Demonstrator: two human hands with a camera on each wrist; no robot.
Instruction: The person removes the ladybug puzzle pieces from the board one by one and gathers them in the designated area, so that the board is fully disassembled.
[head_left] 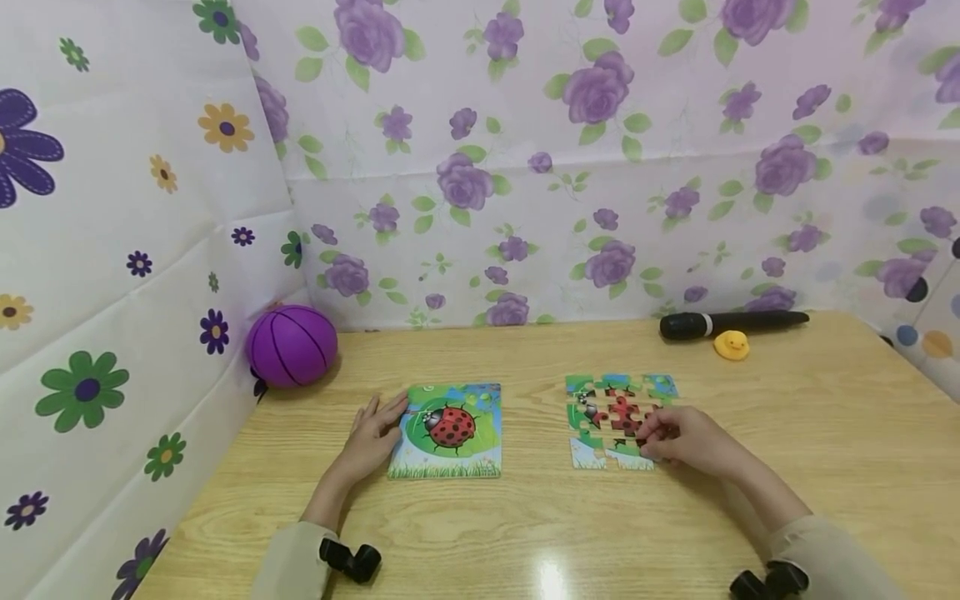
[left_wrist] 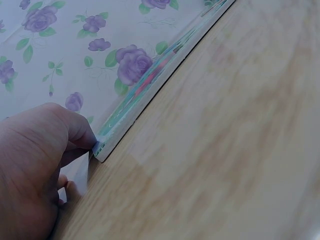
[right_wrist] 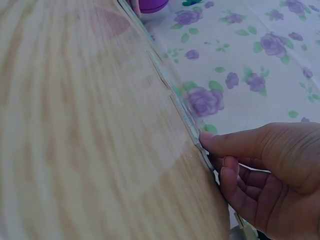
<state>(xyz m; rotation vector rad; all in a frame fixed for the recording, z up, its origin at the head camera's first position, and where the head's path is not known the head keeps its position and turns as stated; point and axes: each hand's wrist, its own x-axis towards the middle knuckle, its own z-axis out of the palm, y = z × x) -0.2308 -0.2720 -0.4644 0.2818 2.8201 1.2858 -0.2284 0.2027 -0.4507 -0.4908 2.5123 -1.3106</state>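
Note:
My left hand rests at the left edge of a square ladybug picture board, fingers stretched along the table and over its upper left corner. In the left wrist view, the thumb of that hand touches the board's near corner. To the right lies a ladybug jigsaw puzzle, its pieces loosely set with gaps between several of them. My right hand is at its lower right, thumb and fingers pinching a puzzle piece mostly hidden by them. The right wrist view has this hand at the puzzle's edge.
A purple ball sits at the back left against the flowered cloth. Along the back right lie a black pen-like object and a small yellow duck. Flowered cloth walls rise behind and beside the wooden table.

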